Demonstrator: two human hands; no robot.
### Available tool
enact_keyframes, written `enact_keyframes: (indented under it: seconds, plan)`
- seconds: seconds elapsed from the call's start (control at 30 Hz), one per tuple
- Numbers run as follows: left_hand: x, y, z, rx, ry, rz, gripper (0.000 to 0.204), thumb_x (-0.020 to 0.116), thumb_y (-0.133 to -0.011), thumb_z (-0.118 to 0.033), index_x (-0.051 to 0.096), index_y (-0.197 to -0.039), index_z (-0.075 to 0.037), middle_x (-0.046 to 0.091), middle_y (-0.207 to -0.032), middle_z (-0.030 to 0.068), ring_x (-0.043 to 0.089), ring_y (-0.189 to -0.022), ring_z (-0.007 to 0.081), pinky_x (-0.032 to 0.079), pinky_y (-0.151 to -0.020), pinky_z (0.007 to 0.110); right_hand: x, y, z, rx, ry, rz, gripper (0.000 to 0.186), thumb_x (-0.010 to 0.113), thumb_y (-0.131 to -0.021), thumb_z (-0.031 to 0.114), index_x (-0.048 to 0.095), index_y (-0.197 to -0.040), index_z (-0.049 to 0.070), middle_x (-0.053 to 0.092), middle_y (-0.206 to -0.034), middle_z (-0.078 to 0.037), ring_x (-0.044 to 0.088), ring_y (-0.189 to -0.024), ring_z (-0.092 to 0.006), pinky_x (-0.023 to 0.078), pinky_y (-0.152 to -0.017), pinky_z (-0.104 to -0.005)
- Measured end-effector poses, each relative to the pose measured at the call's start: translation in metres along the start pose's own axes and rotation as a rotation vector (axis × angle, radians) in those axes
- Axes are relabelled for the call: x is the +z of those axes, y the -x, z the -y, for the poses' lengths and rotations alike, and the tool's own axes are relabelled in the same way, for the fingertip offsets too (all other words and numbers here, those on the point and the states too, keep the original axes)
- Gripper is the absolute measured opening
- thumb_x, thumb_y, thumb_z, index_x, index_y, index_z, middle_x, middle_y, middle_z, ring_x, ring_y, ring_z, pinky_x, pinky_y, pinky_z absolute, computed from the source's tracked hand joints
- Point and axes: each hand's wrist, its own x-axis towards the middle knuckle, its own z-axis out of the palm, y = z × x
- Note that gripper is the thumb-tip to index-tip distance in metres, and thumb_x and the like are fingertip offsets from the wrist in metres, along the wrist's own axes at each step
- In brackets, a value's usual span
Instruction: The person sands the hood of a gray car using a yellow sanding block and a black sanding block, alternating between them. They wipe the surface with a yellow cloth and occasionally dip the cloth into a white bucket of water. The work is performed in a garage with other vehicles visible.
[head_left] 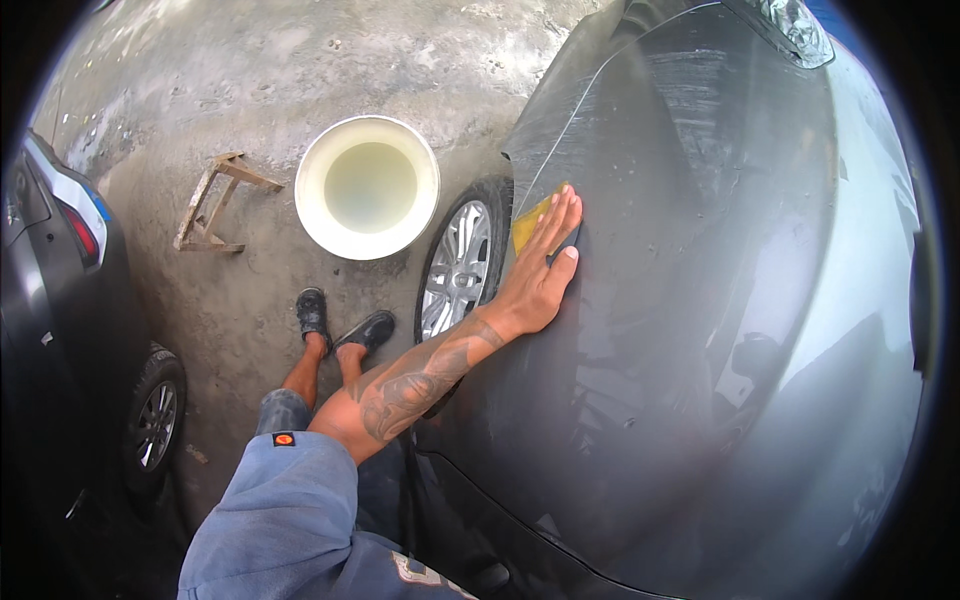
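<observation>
My left hand (540, 262) lies on a yellow and dark grey pad (525, 228), which looks like a sanding pad. The long fingers lie close together over it, and the thumb stands apart at its right side. Hand and pad press against the curved front fender and hood of a grey car (680, 380), just above the front wheel (462, 262). Dull scuffs and whitish streaks mark the paint in front of the fingers, and a thin pale line runs forward along the panel. Part of the pad is hidden under the palm. My right hand is out of view.
A white bucket (309, 190) of cloudy water stands on the rough concrete floor (250, 90) left of the wheel. Beside it lies a small wooden frame (206, 198). My feet (340, 325) are below the bucket. Another dark car (60, 330) stands at the left.
</observation>
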Motion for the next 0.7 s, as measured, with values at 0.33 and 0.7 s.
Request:
enact_keyframes:
  seconds: [0.33,0.7]
  plan:
    - [0.016,0.051,-0.018,0.127,0.036,0.098,0.070,0.034,-0.107,-0.026,0.016,-0.170,-0.002,0.011,-0.178,0.0206,0.007,-0.166,0.0375,0.006,-0.132,0.051,0.004,0.007,0.013,0.069,0.014,-0.004,0.038,0.061,-0.104,0.035,0.063,-0.140,0.021,0.074,-0.109,-0.005,0.071,-0.096,-0.0238,0.057,-0.081,-0.0475]
    - [0.043,0.165,-0.064,0.104,0.065,0.165,0.073,0.035,-0.106,-0.028,0.012,-0.172,-0.006,0.007,-0.179,0.0197,0.006,-0.166,0.0367,0.007,-0.132,0.053,0.014,0.011,0.016,0.152,0.043,-0.065,0.038,0.061,-0.104,0.035,0.064,-0.138,0.019,0.074,-0.110,-0.005,0.071,-0.098,-0.0242,0.057,-0.083,-0.0484]
